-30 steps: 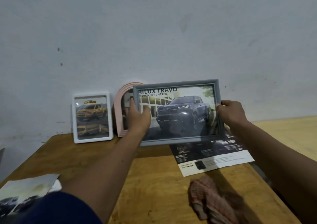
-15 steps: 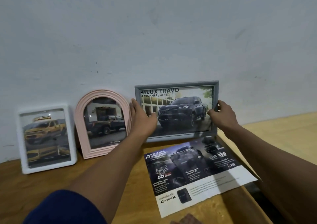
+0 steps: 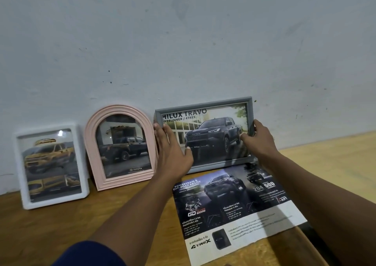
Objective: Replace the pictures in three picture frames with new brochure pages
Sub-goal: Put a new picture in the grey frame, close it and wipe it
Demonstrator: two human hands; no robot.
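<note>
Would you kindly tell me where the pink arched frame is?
In the head view, the pink arched frame stands left of centre against the wall, between the white frame and the grey frame.

Single head-worn view, close range, facing forward and down past both hands toward the wall (image 3: pixel 183 41).

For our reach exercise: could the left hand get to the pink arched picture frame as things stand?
Probably yes: the left hand grips the grey rectangular picture frame right beside the pink arched picture frame, nothing between them, but must let go first.
</note>
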